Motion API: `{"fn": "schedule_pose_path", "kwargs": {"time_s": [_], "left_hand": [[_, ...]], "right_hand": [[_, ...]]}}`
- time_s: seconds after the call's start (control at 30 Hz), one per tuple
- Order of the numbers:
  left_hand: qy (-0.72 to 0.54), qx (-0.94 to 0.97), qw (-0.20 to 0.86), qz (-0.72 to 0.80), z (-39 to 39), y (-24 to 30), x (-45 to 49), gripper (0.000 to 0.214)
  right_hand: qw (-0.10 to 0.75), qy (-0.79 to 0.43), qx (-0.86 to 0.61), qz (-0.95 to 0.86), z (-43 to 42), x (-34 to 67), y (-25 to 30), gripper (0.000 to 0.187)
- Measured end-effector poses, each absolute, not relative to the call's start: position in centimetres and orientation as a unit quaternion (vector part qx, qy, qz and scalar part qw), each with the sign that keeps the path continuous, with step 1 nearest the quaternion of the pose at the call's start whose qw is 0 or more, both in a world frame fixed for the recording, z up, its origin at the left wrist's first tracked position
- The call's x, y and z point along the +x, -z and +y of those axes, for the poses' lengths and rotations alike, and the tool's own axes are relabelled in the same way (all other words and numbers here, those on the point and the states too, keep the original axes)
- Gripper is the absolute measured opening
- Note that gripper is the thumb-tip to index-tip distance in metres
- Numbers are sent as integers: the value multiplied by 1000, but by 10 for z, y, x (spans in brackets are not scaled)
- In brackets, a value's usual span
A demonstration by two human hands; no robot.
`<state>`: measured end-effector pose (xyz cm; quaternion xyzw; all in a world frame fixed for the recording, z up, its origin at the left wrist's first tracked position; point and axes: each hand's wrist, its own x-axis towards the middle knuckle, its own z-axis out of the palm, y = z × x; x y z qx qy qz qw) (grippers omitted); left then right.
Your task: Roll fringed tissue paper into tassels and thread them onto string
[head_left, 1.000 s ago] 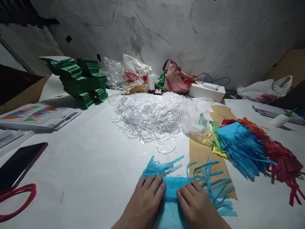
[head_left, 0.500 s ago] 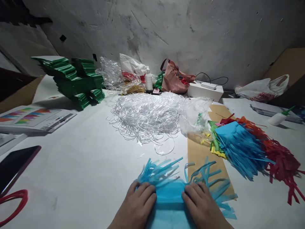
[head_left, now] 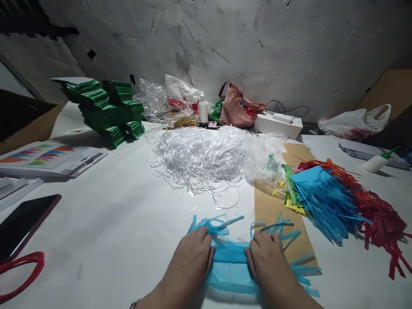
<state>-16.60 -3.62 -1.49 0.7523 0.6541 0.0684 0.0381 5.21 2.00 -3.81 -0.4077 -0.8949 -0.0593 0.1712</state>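
A sheet of light blue tissue paper (head_left: 230,266) with fringed strips at its far edge lies on the white table (head_left: 128,231) right in front of me. My left hand (head_left: 191,262) presses on its left side, fingers together and curled over the folded edge. My right hand (head_left: 267,262) presses on its right side in the same way. The blue fringe (head_left: 277,229) sticks out beyond both hands, partly over a brown card strip (head_left: 273,206).
A heap of white plastic strands (head_left: 201,156) lies mid-table. Fringed blue (head_left: 322,197) and red paper (head_left: 380,219) pile at right. Green folded stacks (head_left: 106,107), a printed booklet (head_left: 48,159), a dark phone (head_left: 22,223) and a red loop (head_left: 19,270) sit left. Bags, a bottle (head_left: 203,109) and a white box (head_left: 278,122) line the wall.
Both hands have moved slightly forward and apart along the blue sheet, folding its near part over, so less fringe shows beyond the fingers.
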Motion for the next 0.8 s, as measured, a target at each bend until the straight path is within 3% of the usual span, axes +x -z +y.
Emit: {"fn": "schedule_pose_path", "kwargs": {"time_s": [0.23,0.4,0.6,0.8], "left_hand": [[-47,743,35,666,-34,14,-163,23],[-96,754,-11,649,-35,19,-163,16],[-171,790,-65,585,-40,20,-166,14],[-219,856,-146,445,-41,25,-157,18]], "right_hand": [[202,110,-420,-878,18,51,34,18],[295,93,-257,-916,13,48,22,30],[255,111,-191,-941,13,40,27,29],[286,77,-203,-933,13,45,26,37]]}}
